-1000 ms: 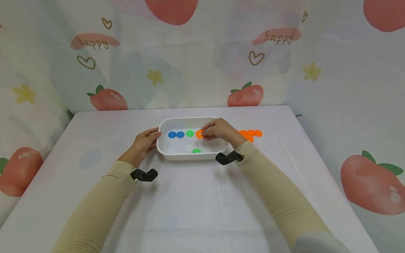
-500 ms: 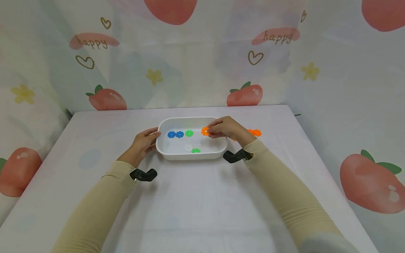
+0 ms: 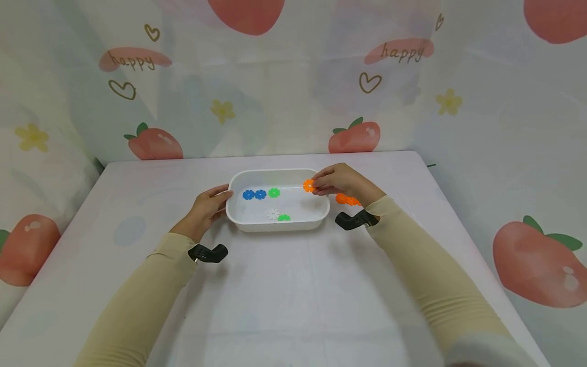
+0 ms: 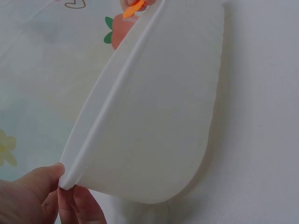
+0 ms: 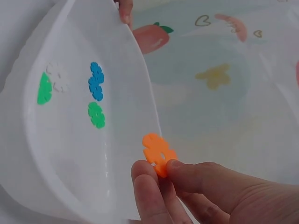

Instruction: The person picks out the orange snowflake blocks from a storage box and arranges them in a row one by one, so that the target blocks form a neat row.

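Note:
My left hand (image 3: 208,209) grips the left end of a white plastic tray (image 3: 278,227), thumb on the rim and fingers below it in the left wrist view. Between thumb and fingertips, my right hand (image 3: 344,183) pinches an orange flower-shaped plastic disc (image 5: 158,153), held up over the tray's right end. Inside the tray lie two blue discs (image 5: 96,81) side by side, a green disc (image 5: 96,115), a white disc (image 5: 57,76) and a second green disc (image 5: 45,88) by the near wall.
Several orange discs (image 3: 347,199) lie on the table to the right of the tray, partly hidden by the right wrist. The white-covered table (image 3: 275,295) meets a fruit-print cloth backdrop (image 3: 275,102) behind.
My right hand has moved right and slightly up with the orange disc, from the middle of the tray to its right end. The left hand and tray have stayed put.

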### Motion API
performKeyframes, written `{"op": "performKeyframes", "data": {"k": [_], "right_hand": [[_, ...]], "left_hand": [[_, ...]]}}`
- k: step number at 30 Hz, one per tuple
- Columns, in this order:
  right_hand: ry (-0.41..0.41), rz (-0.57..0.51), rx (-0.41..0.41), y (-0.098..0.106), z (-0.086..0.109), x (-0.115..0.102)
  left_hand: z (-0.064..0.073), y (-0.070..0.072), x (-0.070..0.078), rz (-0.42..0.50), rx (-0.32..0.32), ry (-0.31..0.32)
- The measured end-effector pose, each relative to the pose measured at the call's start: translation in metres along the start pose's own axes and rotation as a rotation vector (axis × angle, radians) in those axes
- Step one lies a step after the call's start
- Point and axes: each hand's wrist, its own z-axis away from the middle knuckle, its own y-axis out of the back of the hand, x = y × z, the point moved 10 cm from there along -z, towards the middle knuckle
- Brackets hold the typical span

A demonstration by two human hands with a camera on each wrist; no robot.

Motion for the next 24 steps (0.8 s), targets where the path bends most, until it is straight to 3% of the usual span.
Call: {"op": "performKeyframes", "data": {"k": [24], "right_hand": [[-0.005,0.055,-0.003,0.037,0.009,0.016]], "left_hand": [[0.0,0.001,-0.001,-0.01,0.007,0.005]]}}
